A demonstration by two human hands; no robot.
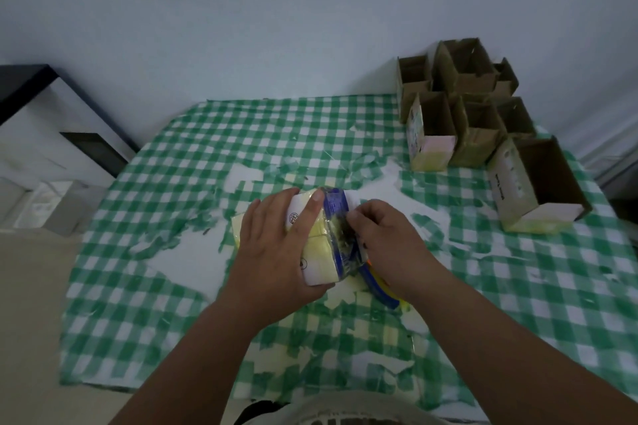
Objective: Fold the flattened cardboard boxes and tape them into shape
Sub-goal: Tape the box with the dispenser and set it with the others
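A yellow and white cardboard box (319,247) stands on the checked tablecloth in the middle of the table. My left hand (276,245) lies flat on its closed flaps, fingers straight, pressing them down. My right hand (383,241) grips a blue tape dispenser (345,235) held against the box's right side. The dispenser's blue and yellow handle (381,290) sticks out below my right wrist. Clear tape seems to run over the box's edge.
Several folded open boxes (462,103) are stacked at the back right, and one larger open box (538,186) lies on its side near the right edge. The green checked tablecloth (165,252) is torn in patches. A dark-edged cabinet (45,121) stands on the left.
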